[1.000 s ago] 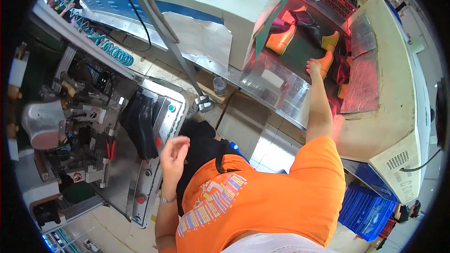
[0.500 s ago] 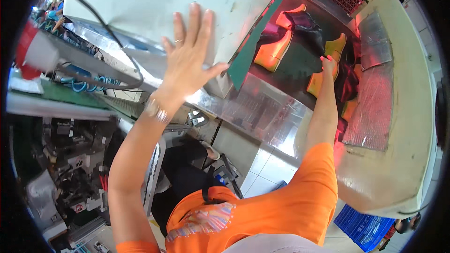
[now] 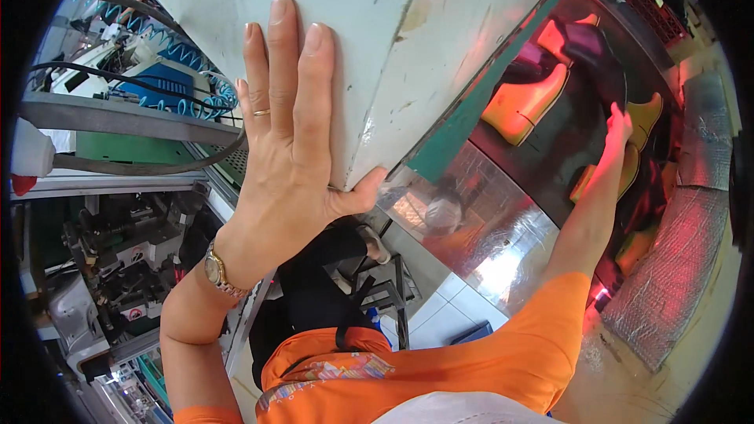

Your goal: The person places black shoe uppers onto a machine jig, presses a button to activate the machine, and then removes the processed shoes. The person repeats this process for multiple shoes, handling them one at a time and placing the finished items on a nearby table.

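My left hand (image 3: 292, 133) lies flat with spread fingers against the pale grey side of a big machine housing (image 3: 440, 23), the thumb hooked under its lower corner. A ring and a wristwatch show on that arm. My right hand (image 3: 618, 123) reaches far into the red-lit opening of the machine and touches a yellow shoe form (image 3: 638, 141) on the dark belt (image 3: 565, 141). Whether its fingers close on the form is hidden by glare. An orange shoe form (image 3: 525, 102) lies to its left on the belt.
A shiny metal panel (image 3: 471, 243) fronts the belt. Left of me stands a dark machine with levers (image 3: 118, 259), with blue coiled hoses (image 3: 173, 71) and a black cable (image 3: 133, 161) above. A quilted foil cover (image 3: 675, 267) borders the opening at right. Tiled floor (image 3: 440, 306) lies below.
My left hand rose from near my waist to the machine housing and now presses flat on it. My head came much closer to the housing. My right hand stayed in the opening.
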The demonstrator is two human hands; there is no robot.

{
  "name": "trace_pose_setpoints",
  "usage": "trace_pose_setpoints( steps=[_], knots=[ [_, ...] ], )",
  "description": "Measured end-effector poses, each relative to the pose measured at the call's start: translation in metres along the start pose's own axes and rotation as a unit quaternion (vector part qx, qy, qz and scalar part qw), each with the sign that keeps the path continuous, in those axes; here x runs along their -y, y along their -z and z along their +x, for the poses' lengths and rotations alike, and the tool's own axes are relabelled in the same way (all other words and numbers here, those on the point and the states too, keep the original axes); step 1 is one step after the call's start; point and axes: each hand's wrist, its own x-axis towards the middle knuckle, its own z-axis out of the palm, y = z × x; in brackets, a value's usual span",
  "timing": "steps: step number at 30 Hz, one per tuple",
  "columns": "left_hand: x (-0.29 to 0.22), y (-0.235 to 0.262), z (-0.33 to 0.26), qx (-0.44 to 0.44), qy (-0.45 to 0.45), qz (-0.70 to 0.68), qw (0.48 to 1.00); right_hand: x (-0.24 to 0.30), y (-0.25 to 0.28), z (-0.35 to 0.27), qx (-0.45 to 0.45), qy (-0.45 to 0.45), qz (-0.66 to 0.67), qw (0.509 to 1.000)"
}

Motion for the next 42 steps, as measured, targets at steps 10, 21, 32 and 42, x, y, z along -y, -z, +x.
trace_pose_setpoints(
  steps=[10,21,32,42],
  knots=[
    [-0.001,0.003,-0.008,-0.038,0.018,-0.02,0.999,0.067,-0.215,-0.1,0.265,0.104,0.015,0.959],
    [0.005,0.034,-0.033,-0.028,0.016,-0.012,0.999,0.036,-0.136,-0.434,0.073,0.224,0.031,0.971],
    [-0.02,0.092,-0.319,-0.142,0.181,-0.487,0.843,0.1,-0.191,-0.753,0.615,0.099,0.033,0.781],
    [0.058,0.117,-0.493,-0.377,0.504,-0.38,0.677,0.129,-0.282,-0.846,0.741,0.196,-0.088,0.637]
  ],
)
